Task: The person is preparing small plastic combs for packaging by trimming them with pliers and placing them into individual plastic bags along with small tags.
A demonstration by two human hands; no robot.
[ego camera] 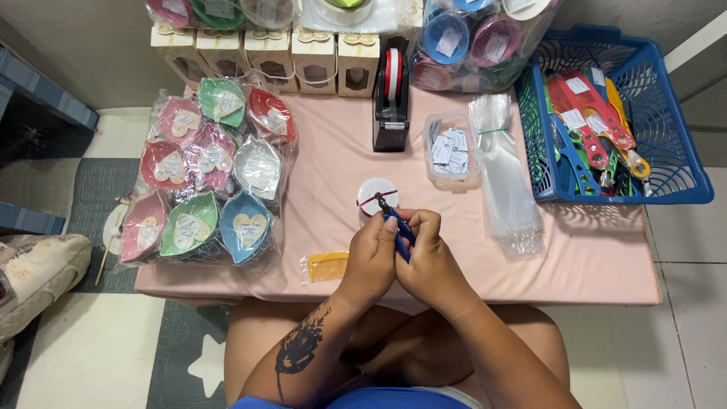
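My left hand [371, 256] and my right hand [425, 261] are pressed together over the front middle of a low table with a pink cloth [591, 265]. Between them they grip a blue comb [399, 226], with a thin red ribbon at its far end. The ribbon runs to a small white spool [376, 192] just beyond my fingers. A yellow comb in a clear sleeve [326, 266] lies to the left of my left hand.
A bag of coloured leaf-shaped dishes [208, 178] fills the table's left. A black tape dispenser [391, 98], a clear box of small cards [450, 148] and a stack of clear sleeves [503, 178] stand behind. A blue basket of combs [666, 121] is at right. Small gift boxes [269, 53] line the back.
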